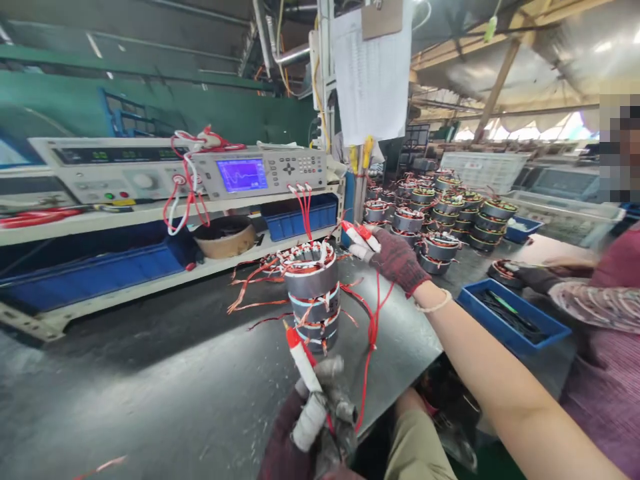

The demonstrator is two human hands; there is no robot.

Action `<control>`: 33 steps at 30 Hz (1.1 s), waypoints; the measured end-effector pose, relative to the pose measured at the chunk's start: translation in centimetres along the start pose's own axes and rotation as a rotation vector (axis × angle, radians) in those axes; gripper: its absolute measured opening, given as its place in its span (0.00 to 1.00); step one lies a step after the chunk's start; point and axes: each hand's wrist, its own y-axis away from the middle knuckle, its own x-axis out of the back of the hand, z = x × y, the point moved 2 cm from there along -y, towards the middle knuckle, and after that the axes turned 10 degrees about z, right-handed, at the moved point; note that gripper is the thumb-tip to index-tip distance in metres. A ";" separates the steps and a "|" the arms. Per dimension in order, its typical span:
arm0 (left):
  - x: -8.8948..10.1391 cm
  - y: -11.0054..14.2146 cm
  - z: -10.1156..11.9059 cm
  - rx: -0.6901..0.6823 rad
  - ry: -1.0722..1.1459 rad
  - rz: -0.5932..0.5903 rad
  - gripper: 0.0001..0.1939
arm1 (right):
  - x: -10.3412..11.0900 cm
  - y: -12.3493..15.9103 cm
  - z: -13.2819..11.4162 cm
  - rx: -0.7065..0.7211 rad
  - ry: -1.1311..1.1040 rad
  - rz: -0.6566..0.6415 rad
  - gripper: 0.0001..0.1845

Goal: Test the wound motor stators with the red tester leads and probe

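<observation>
A stack of motor stators (312, 283) with copper leads splaying out to the left stands on the metal bench in front of me. My left hand (300, 433), in a dark glove with taped fingertips, grips a red-and-white test probe (303, 360), its tip pointing up beside the lower part of the stack. Right of the stack's top, my gloved right hand (400, 260) is closed on red-and-white test probes (361, 237), pointing toward the stack's upper leads. Red cables (373, 330) hang below it and run down over the bench edge.
A tester with a lit waveform screen (243, 175) sits on a shelf above blue bins (300, 220). More stacked stators (445, 213) stand at the back right. A co-worker's gloved hand (537, 275) touches a stator near a blue tray (515, 343).
</observation>
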 end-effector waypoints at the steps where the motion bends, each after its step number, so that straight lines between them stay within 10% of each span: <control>1: 0.0 0.1 0.8 -0.035 0.020 0.025 0.30 | 0.6 0.6 -0.4 0.010 0.015 -0.008 0.34; 8: -0.7 -2.0 7.1 -0.239 0.228 0.054 0.32 | 5.9 7.5 -7.4 0.458 -0.217 0.188 0.23; 18: -0.9 -1.6 7.7 -0.427 0.287 -0.002 0.27 | 3.4 6.1 -13.6 0.943 0.166 0.250 0.18; 26: -1.1 -2.9 7.1 -0.222 0.384 0.047 0.31 | 3.8 6.4 -13.7 0.927 0.155 0.253 0.18; 33: -0.2 -5.4 7.4 -0.377 0.390 0.070 0.32 | 4.0 6.6 -12.9 0.887 0.166 0.340 0.21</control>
